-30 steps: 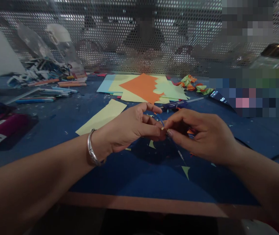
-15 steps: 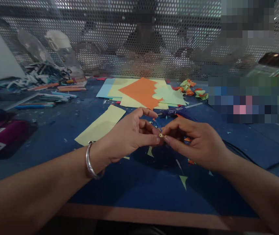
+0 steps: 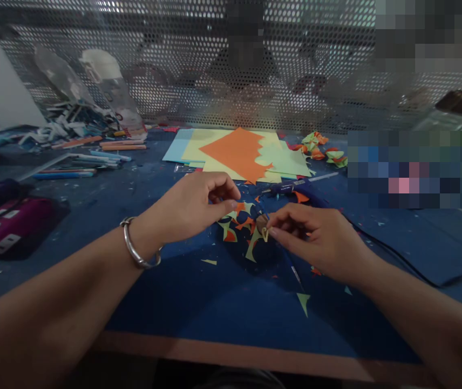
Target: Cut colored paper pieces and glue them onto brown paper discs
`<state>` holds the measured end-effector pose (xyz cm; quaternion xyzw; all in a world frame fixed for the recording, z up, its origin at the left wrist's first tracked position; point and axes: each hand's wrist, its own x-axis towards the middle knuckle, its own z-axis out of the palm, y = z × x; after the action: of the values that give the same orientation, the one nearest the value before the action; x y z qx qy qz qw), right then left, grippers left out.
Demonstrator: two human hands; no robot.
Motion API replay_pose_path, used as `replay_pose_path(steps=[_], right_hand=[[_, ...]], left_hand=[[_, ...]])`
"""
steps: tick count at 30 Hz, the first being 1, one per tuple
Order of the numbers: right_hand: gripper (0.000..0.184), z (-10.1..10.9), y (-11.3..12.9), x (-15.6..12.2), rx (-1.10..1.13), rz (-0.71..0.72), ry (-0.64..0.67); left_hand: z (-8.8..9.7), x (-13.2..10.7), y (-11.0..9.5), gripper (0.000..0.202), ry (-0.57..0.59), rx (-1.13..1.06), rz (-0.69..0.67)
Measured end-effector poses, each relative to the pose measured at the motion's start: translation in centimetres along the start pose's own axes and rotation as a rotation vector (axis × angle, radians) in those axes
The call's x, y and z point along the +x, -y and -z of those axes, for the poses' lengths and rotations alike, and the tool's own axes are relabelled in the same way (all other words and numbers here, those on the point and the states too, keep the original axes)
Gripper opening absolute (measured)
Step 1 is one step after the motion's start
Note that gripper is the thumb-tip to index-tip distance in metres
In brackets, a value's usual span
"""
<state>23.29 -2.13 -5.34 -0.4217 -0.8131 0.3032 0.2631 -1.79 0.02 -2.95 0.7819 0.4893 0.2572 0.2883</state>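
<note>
My right hand (image 3: 312, 232) pinches a small folded strip of pale yellow paper (image 3: 265, 233) between thumb and fingertips. A brownish round thing (image 3: 262, 221) shows beside those fingertips; I cannot tell what it is. My left hand (image 3: 192, 208) hovers to the left, fingers curled, with a gap between index finger and thumb and nothing visible in it. Between the hands lie orange and pale green paper scraps (image 3: 231, 231). A thin blue pen-like stick (image 3: 291, 266) runs beneath my right hand, partly hidden. A green paper triangle (image 3: 303, 303) lies nearer the table's front edge.
Colored paper sheets (image 3: 235, 156) lie at the back by a perforated metal screen (image 3: 166, 81). Behind my right hand is a dark blue tool (image 3: 285, 187) near a black cord (image 3: 396, 265). A bottle (image 3: 120, 97), colored sticks (image 3: 97, 159) and a magenta box (image 3: 20, 227) stand left.
My left hand has drawn away leftward from the small yellow paper, which stays in my right hand. More scraps show; the pale yellow sheet at left is out of sight, where my left hand is.
</note>
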Motion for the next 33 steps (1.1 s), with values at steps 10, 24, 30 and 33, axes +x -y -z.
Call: replay_pose_path(steps=[10, 24, 30, 33], right_hand=[[0.011, -0.5, 0.0, 0.2, -0.099, -0.022, 0.128], [0.009, -0.1, -0.3, 0.3, -0.211, -0.06, 0.196], [0.015, 0.3, -0.2, 0.0, -0.099, -0.018, 0.097], [0.014, 0.4, 0.3, -0.1, -0.06, 0.001, 0.033]], left_hand=[[0.2, -0.9, -1.2, 0.038, 0.253, 0.252, 0.05], [-0.5, -1.5, -0.2, 0.048, 0.289, 0.191, 0.002], [-0.6, -1.7, -1.0, 0.045, 0.206, 0.1, 0.013], [-0.8, -1.8, -1.7, 0.041, 0.148, -0.017, -0.024]])
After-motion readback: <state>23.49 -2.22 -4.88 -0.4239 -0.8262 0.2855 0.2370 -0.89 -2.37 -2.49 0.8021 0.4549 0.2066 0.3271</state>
